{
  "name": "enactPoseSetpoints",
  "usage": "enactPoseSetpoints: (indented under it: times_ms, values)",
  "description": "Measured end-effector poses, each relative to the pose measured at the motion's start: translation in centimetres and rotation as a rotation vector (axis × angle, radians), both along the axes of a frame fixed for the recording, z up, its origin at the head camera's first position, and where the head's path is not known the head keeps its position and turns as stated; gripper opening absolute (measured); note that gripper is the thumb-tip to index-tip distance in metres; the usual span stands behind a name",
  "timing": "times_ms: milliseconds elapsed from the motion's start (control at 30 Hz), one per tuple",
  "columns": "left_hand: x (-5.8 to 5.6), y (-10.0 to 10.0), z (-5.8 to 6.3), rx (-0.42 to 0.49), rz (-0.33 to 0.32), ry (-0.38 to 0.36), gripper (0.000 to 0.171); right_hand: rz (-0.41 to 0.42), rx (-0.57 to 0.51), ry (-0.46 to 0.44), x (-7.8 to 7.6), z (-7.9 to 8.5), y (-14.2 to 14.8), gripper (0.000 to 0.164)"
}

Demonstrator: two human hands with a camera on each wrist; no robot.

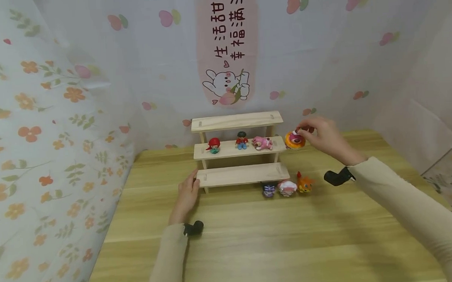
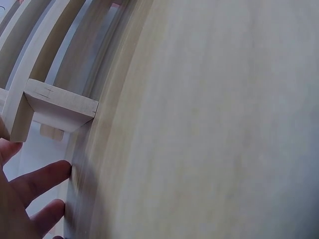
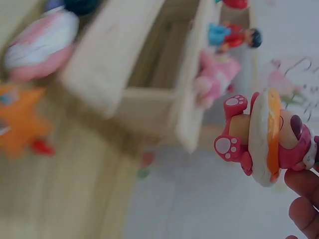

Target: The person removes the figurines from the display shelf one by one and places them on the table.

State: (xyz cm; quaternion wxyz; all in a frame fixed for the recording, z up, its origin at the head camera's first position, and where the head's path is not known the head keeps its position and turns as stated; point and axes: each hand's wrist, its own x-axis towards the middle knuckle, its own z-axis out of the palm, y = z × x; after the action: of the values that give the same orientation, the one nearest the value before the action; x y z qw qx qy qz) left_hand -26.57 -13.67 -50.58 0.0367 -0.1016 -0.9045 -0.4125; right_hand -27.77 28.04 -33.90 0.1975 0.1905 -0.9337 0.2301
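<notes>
My right hand pinches a pink bear figurine by its head end. The bear wears an orange and white ring and hangs just off the right end of the middle tier of a three-tier wooden display shelf. My left hand grips the left end of the lowest tier, its other fingers spread below the board. On the middle tier are a red-haired figurine, a boy figurine in a dark cap and a pink bear lying down.
At the shelf's lower right, on the wooden table, stand a purple and dark figurine, a white and pink one and an orange one. A printed cloth hangs behind the shelf.
</notes>
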Motion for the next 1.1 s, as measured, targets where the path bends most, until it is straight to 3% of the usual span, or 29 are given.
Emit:
enactPoseSetpoints:
  times_ms: [200,400,600,833,1100]
  values:
    - [-0.1,-0.3,0.0,-0.008,0.02,-0.01,0.045,-0.073,0.031,-0.041,2.1,-2.2,3.5,0.011]
    - [0.4,-0.6,0.1,0.009,0.039,-0.065,0.046,-0.066,0.059,-0.06,3.5,-5.2,5.7,0.01]
    - [0.3,-0.3,0.3,0.004,0.03,-0.063,0.047,-0.062,0.056,-0.072,4.3,-7.5,6.8,0.009]
    - [0.3,-0.1,0.4,-0.002,0.021,-0.065,0.046,-0.069,0.065,-0.181,5.5,-9.8,7.4,0.012]
    - [0.2,0.3,0.4,-0.018,0.003,-0.059,0.046,-0.068,0.055,-0.169,5.9,-11.3,8.0,0.011]
